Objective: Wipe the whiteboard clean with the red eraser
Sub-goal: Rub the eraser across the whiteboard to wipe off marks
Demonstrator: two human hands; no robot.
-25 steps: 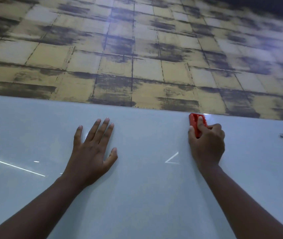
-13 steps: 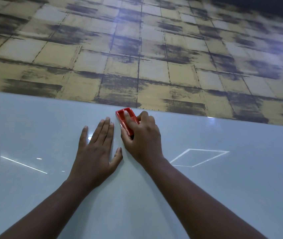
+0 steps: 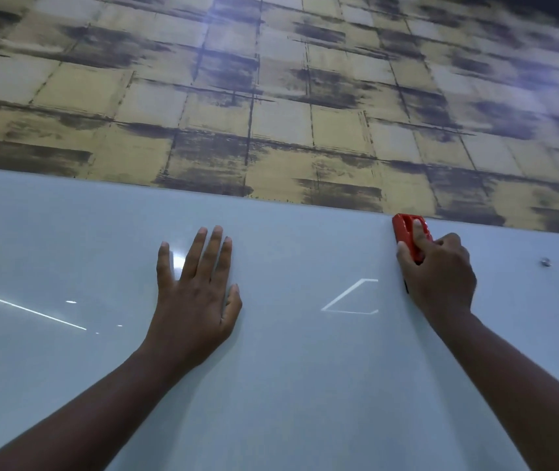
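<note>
R hand is gripping the red eraser along the whiteboard top edge; L hand is resting flat, fingers straight. Advice: be keeping pad flush w/ overlapping passes.

Red eraser in right-hand grip on whiteboard

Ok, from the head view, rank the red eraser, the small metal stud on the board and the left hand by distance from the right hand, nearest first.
1. Red eraser: held in the right hand, at the whiteboard's top edge.
2. Small metal stud: just to the right of that hand, on the board.
3. Left hand: flat on the board, well off to the left.
</note>
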